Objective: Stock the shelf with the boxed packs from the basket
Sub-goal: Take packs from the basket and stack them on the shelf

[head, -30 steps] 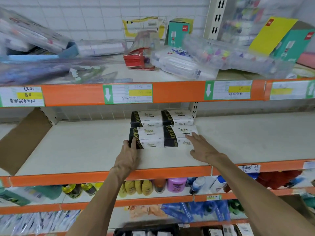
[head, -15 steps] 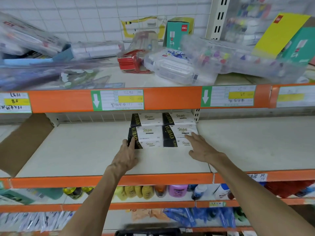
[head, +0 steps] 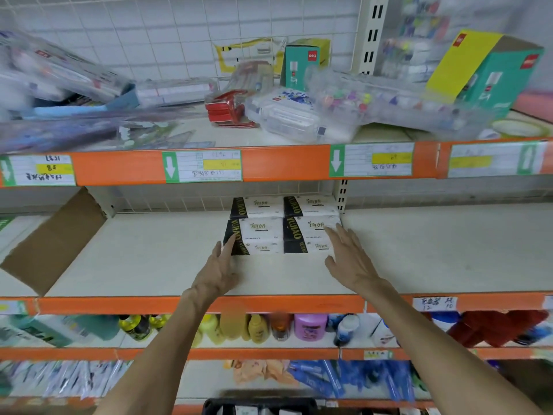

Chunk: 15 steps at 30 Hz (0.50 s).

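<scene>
Retail shop, orange shelf rails [head: 284,163] with price labels [head: 203,166] (handwritten), stocked goods

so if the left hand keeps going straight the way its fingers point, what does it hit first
Most likely the front left boxed pack. The left hand has straight fingers aimed up and slightly right, with the fingertip already at that pack's black left end, possibly touching it. Depth is unclear, so it may instead slide along that side.

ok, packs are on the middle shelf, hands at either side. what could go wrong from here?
1. The left hand and right hand are open beside the front packs; an uneven nudge could skew the block.
2. The cardboard flap leans into the shelf on the left, which may block later packs.
</scene>
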Motion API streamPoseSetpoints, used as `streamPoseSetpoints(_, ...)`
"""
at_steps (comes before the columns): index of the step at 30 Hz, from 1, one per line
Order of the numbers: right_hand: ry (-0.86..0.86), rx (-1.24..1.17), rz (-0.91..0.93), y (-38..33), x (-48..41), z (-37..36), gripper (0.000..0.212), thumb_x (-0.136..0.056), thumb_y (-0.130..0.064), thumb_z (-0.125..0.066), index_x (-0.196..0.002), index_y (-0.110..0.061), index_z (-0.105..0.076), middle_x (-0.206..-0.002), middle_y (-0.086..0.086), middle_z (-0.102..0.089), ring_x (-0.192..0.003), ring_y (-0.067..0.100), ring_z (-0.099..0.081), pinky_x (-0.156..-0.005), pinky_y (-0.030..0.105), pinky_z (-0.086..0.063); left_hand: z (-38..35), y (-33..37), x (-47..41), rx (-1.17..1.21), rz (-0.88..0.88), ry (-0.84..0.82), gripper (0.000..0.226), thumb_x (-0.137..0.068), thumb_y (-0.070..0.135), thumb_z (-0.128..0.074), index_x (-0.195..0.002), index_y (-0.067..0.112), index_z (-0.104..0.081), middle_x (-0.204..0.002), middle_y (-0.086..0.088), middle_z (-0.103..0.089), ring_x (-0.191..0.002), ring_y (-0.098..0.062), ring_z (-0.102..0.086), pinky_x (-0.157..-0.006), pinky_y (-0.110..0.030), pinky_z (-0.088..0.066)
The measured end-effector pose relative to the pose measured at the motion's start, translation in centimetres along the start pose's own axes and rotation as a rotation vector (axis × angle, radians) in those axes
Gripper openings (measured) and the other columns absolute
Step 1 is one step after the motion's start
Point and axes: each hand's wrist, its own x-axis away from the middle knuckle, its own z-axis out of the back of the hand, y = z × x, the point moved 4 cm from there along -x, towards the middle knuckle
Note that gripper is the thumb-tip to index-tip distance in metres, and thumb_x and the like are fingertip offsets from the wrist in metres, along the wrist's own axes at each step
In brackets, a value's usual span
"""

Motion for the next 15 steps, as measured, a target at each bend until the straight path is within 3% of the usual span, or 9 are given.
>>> streamPoseSetpoints(3,-0.002,0.027,0.041,-0.5,2.1,-0.9,0.067,-0.096,-0.020,-0.044,-0.154,-0.017,-0.012,-0.162,0.005,-0.005,-0.149,0.024,-0.003,-0.121,0.038,-0.015,-0.5,1.0,2.5,-0.026,-0.016,0.119,0.055,-0.101,0.026,-0.041,-0.152,0.024,-0.018,-0.159,-0.001,-0.016,-0.145,-0.023,-0.019,-0.115,-0.039,-0.024)
streamPoseSetpoints(5,-0.010,0.018,0.048,-1.2,3.5,-1.6,0.067,-0.096,-0.021,-0.045,-0.154,-0.015,-0.011,-0.162,0.006,-0.007,-0.149,0.024,-0.004,-0.122,0.036,-0.012,-0.7,1.2,3.8,0.130,0.080,0.103,0.059,-0.097,0.019,-0.047,-0.149,0.014,-0.020,-0.155,-0.008,-0.023,-0.141,-0.026,-0.026,-0.114,-0.038,-0.027)
streamPoseSetpoints(8,-0.012,0.007,0.074,-3.3,5.5,-2.5,0.066,-0.096,-0.023,-0.044,-0.154,-0.014,-0.012,-0.162,0.007,-0.009,-0.149,0.024,-0.007,-0.122,0.036,-0.010,-0.8,1.8,5.5,0.158,0.099,0.064,0.066,-0.087,0.006,-0.052,-0.145,0.001,-0.023,-0.147,-0.015,-0.030,-0.136,-0.029,-0.034,-0.113,-0.033,-0.026)
streamPoseSetpoints(12,-0.017,0.016,0.115,-6.0,8.3,-3.8,0.060,-0.098,-0.019,-0.040,-0.153,-0.012,-0.016,-0.161,0.008,-0.015,-0.149,0.022,-0.010,-0.122,0.037,-0.015,-1.1,2.1,8.5,0.204,0.044,0.035,0.062,-0.085,0.005,-0.050,-0.144,0.010,-0.032,-0.146,-0.011,-0.038,-0.134,-0.027,-0.038,-0.113,-0.033,-0.029)
streamPoseSetpoints(15,0.040,-0.042,0.112,-7.8,10.5,-5.3,0.051,-0.098,-0.014,-0.038,-0.148,-0.013,-0.032,-0.152,0.007,-0.036,-0.142,0.020,-0.029,-0.118,0.033,-0.024,-1.9,1.3,11.1,0.212,-0.012,0.051,0.056,-0.086,0.006,-0.049,-0.140,0.016,-0.039,-0.142,-0.008,-0.047,-0.129,-0.026,-0.045,-0.106,-0.031,-0.035)
